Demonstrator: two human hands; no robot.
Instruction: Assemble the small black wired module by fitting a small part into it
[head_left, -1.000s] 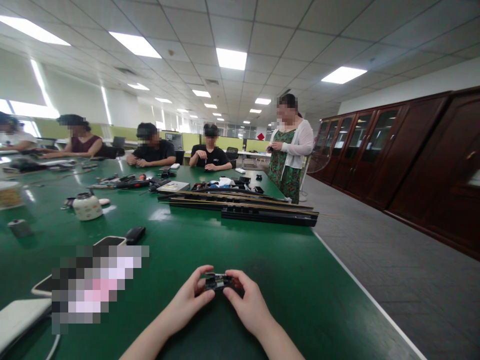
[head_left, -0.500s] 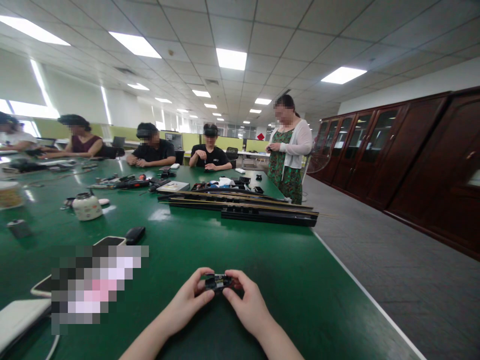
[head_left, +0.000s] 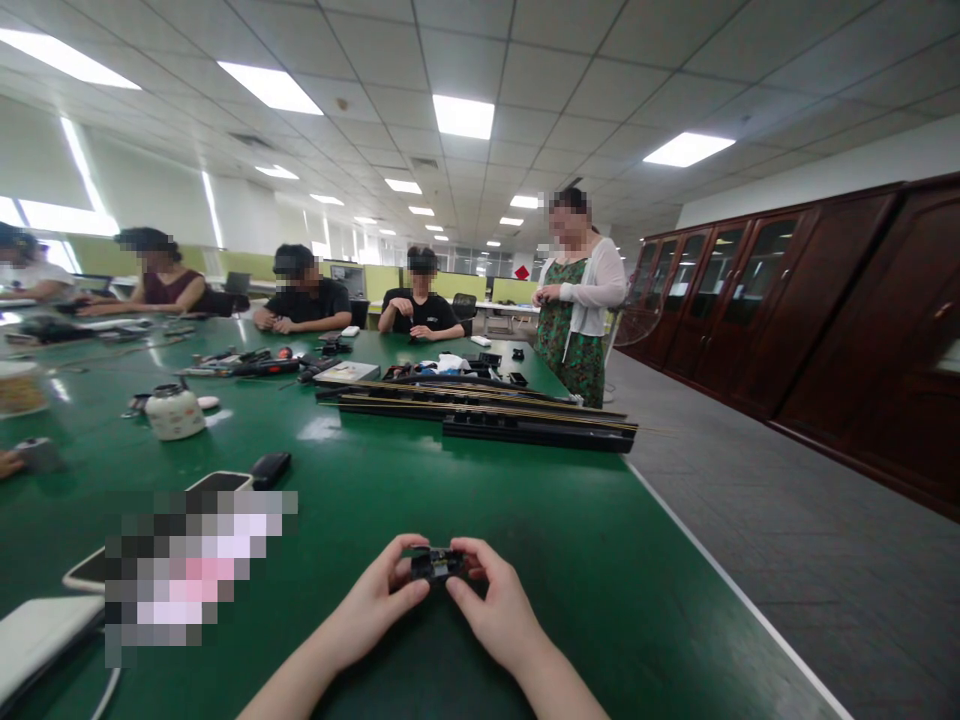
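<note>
Between my two hands is a small black plastic housing (head_left: 437,565) with metallic and yellowish parts inside; its exact kind is too small to make out. My left hand (head_left: 388,588) grips its left end between thumb and fingers. At the right end, my right hand (head_left: 491,592) holds it with the thumb in front and the fingers behind. The housing is held just above the green table (head_left: 360,500), with its inner side turned up toward me.
Long black rails (head_left: 540,430) with thin brass-coloured rods lie across the table ahead. To the left are a cream jar (head_left: 175,413), a phone (head_left: 90,570) and a white box-like object (head_left: 45,640). Several people sit beyond; one person (head_left: 577,290) stands at the right corner.
My hands and the black housing stay almost still, the housing tilting very slightly. At the far left edge, another person's hand has come in by the small grey cylinder.
</note>
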